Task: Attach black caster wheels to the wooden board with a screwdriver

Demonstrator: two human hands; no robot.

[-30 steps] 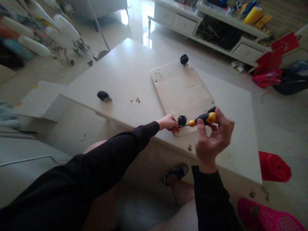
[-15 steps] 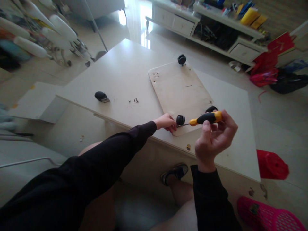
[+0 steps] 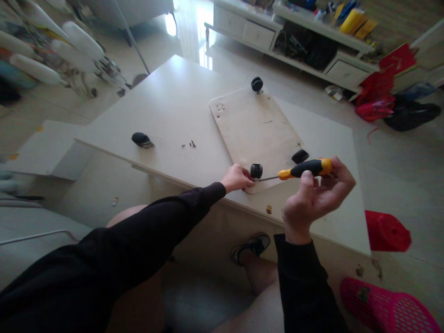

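Note:
A pale wooden board point(image 3: 256, 125) lies on a white tabletop, with caster wheels at three of its corners. At the near corner, my left hand point(image 3: 239, 177) has its fingers closed against the base of a black caster wheel point(image 3: 256, 171); whatever is between the fingertips is hidden. My right hand point(image 3: 317, 199) grips the yellow and black handle of a screwdriver point(image 3: 305, 168). Its shaft points left, and the tip meets the base of that caster by my left fingers. Another caster point(image 3: 300, 156) is just behind the handle, and a third caster point(image 3: 257, 84) stands at the far corner.
A loose caster point(image 3: 142, 140) and several small screws point(image 3: 192, 144) lie on the white table point(image 3: 166, 101) left of the board. A small yellow and dark piece point(image 3: 268, 209) is near the front edge. Beyond stands a white cabinet point(image 3: 260, 37); a red stool point(image 3: 388, 231) is at the right.
My right hand and the screwdriver handle have shifted slightly right, uncovering more of the caster behind. My left hand stays at the near caster. The whole view has shifted a little.

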